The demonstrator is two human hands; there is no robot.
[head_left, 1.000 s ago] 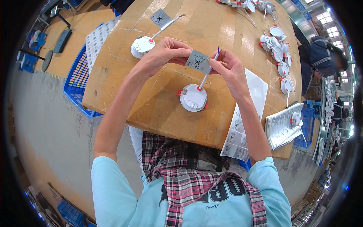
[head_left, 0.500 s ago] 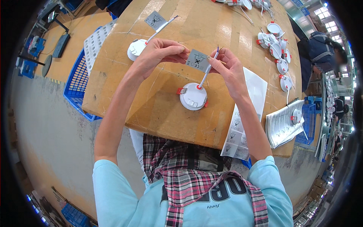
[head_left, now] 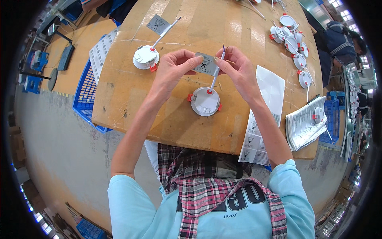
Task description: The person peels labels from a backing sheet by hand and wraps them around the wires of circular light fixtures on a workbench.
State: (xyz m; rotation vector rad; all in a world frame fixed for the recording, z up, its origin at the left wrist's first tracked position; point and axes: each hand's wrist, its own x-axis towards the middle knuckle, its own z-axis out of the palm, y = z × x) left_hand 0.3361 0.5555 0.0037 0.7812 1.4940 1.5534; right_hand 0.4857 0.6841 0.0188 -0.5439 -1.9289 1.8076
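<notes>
In front of me on the table lies a round white downlight (head_left: pixel 205 105) with red-tipped spring clips. Its white cable (head_left: pixel 213 83) rises toward my hands, thin bare-ended wires at the top. A silver-grey label (head_left: pixel 205 65) with black print sticks out leftward from the cable. My left hand (head_left: pixel 175 73) pinches the label's left edge between thumb and fingers. My right hand (head_left: pixel 240 75) is closed on the cable where the label meets it. To the left rests a second downlight (head_left: pixel 144 59), with a similar label (head_left: pixel 158 25) flagged on its cable.
A white sheet of labels (head_left: pixel 271 88) lies right of my forearm. Beyond it, a stack of papers (head_left: pixel 303 129) has one downlight (head_left: pixel 319 114) on top. More downlights (head_left: pixel 291 44) cluster along the right edge. A blue crate (head_left: pixel 84 95) stands left of the table.
My left hand has shifted right, and its thumb now lies over the label's left edge. The right hand keeps its grip. The whole view has shifted slightly.
</notes>
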